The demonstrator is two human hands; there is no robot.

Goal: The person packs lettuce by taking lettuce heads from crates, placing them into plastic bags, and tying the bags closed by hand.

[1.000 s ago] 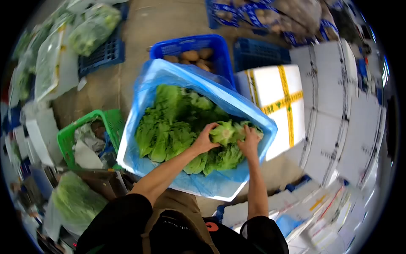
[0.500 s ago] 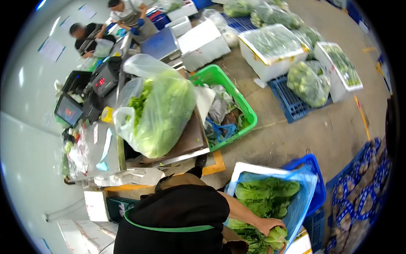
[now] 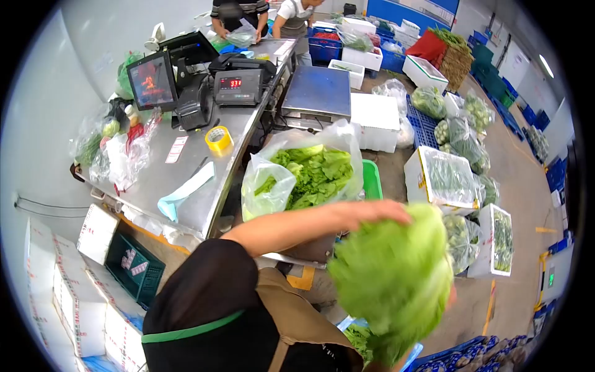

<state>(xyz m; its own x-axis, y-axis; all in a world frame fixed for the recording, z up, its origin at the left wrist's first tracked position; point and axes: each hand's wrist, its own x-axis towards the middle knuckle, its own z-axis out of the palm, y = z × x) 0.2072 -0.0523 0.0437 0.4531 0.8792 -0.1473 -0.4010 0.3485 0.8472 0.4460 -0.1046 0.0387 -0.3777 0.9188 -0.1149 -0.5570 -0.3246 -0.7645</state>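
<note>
Lower right: pale-green, leafy lettuce (image 3: 393, 282), likely light, fragile, best cradled broadly; left hand (image 3: 375, 212) grips it, right hand (image 3: 452, 296), hold unclear.

Bright indoor light, fisheye-curved edges, black corners, motion-blurred lettuce (image 3: 390, 279)

Metal table (image 3: 152, 189) as landmark. On it: roll of yellow tape (image 3: 218, 139); farther along, display unit (image 3: 238, 87) with red digits; left of that, lit monitor (image 3: 153, 80). Right of table: blue-topped platform scale (image 3: 316, 90), then white foam box (image 3: 377, 118). Below table's near end: dark green crate (image 3: 145, 289), white cartons (image 3: 74, 301). Far end: person (image 3: 238, 13) with hands on a clear bag (image 3: 243, 35).
</note>
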